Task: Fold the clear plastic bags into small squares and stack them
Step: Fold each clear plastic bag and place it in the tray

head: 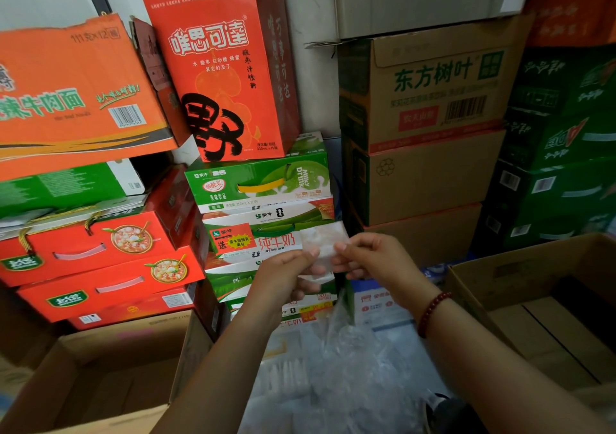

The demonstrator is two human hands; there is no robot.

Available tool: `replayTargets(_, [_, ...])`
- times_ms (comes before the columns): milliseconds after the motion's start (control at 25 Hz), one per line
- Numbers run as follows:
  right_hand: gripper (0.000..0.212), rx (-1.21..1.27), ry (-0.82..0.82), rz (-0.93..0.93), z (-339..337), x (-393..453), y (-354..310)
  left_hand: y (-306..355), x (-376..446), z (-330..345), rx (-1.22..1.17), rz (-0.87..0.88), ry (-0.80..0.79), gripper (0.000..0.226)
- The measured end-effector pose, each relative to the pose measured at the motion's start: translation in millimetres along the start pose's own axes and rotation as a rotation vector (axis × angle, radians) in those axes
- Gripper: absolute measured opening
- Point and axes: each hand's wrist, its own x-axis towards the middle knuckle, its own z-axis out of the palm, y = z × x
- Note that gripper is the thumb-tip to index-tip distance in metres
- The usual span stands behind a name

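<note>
You pinched a folded clear bag [325, 250] between your left hand [286, 275] and right hand [370, 257], held in the air before stacked drink cartons [266, 200]; aligned edges and a firmly pressed crease would have kept the square tight.

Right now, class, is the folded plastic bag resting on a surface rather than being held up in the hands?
No: the left hand and right hand pinch the folded plastic bag in mid-air.
</note>
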Motion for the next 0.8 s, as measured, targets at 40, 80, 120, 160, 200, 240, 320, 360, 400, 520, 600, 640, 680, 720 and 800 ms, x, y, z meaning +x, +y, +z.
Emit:
replayTargets(40, [0.013,0.012,0.004,-0.014,0.7,-0.4,0.0,-0.2,-0.6,1.1,-0.040,0.008,-0.014,0.019])
replayTargets(80, [0.015,0.027,0.009,-0.030,1.7,-0.7,0.8,-1.3,-1.0,2.8,-0.069,0.032,-0.014,0.021])
replayTargets(120, [0.016,0.044,0.018,-0.045,2.9,-0.6,1.8,-2.8,-1.5,5.2,-0.084,0.067,0.006,0.022])
replayTargets(160, [0.018,0.058,0.032,-0.061,4.4,-0.7,2.9,-4.4,-2.1,8.2,-0.089,0.107,0.040,0.021])
replayTargets(200, [0.020,0.067,0.054,-0.077,6.0,-0.9,3.4,-5.8,-2.2,11.1,-0.089,0.146,0.075,0.020])
replayTargets(240, [0.022,0.074,0.081,-0.091,7.5,-0.7,3.7,-7.1,-2.0,13.8,-0.088,0.177,0.101,0.020])
replayTargets(320, [0.024,0.089,0.127,-0.114,9.8,-0.3,4.0,-7.9,-1.8,17.4,-0.089,0.216,0.130,0.021])
replayTargets(360, [0.025,0.093,0.141,-0.124,10.9,0.0,4.1,-8.1,-1.4,18.3,-0.096,0.227,0.140,0.021])
replayTargets(400, [0.025,0.094,0.153,-0.134,11.7,0.4,4.3,-8.4,-0.8,18.9,-0.104,0.234,0.152,0.022])
replayTargets(520, [0.027,0.088,0.186,-0.155,13.9,1.2,5.4,-10.2,-0.2,21.7,-0.125,0.235,0.181,0.022])
replayTargets(600, [0.030,0.080,0.213,-0.161,14.5,1.5,6.3,-10.3,0.8,24.1,-0.150,0.219,0.192,0.023])
replayTargets(640, [0.031,0.075,0.225,-0.162,14.9,1.6,6.8,-9.8,1.0,25.3,-0.165,0.213,0.194,0.023])
replayTargets(680, [0.032,0.066,0.235,-0.162,15.2,1.5,7.3,-9.3,1.2,26.5,-0.178,0.209,0.198,0.023])
replayTargets(720, [0.032,0.057,0.242,-0.161,15.6,1.5,7.5,-8.9,1.1,27.4,-0.188,0.205,0.206,0.023])
replayTargets(800, [0.033,0.040,0.256,-0.158,17.0,0.4,7.8,-8.5,0.6,29.0,-0.201,0.194,0.239,0.024])
